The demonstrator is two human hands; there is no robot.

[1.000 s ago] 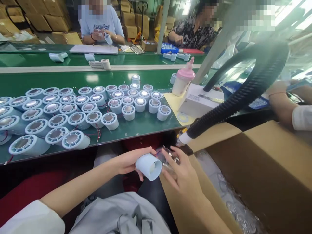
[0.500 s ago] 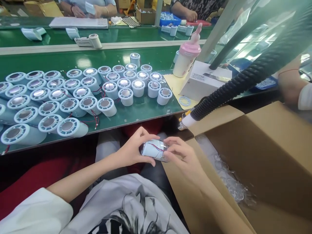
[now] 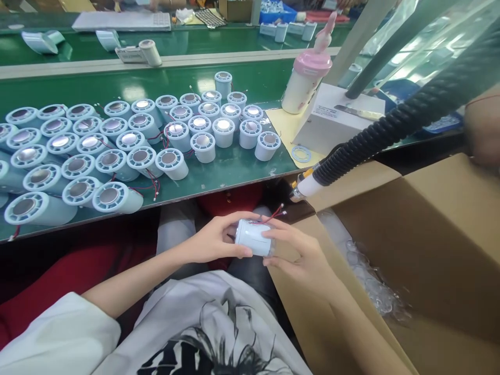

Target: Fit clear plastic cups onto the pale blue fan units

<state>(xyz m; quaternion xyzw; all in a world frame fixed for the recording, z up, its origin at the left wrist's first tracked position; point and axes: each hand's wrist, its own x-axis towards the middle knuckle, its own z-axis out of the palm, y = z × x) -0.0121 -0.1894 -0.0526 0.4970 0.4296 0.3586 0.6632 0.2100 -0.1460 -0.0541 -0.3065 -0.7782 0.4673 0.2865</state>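
Over my lap, my left hand (image 3: 219, 239) grips the left end of a light blue cylinder (image 3: 250, 238), thumb below and fingers above. A clear plastic sleeve seems to cover the cylinder's right end. From the other side, my right hand (image 3: 300, 250) pinches that clear end. Thin red and dark wires with small white plugs stick up from the cylinder between both hands. On the green bench (image 3: 219, 179) in front stand several similar blue cylinders (image 3: 172, 164) with round metal discs in their tops, some trailing red wires.
A cardboard box (image 3: 422, 250) holding clear plastic pieces (image 3: 371, 281) stands at my right. Above it a black corrugated hose (image 3: 363, 135) slants down to a nozzle. A pink-capped bottle (image 3: 307, 78), a white box (image 3: 336, 117) and a blue ring (image 3: 300, 153) sit on the bench's right.
The cylinder has turned in my hands; its wires, earlier lying along its side, now stick up at the top. My view has tilted slightly downward.
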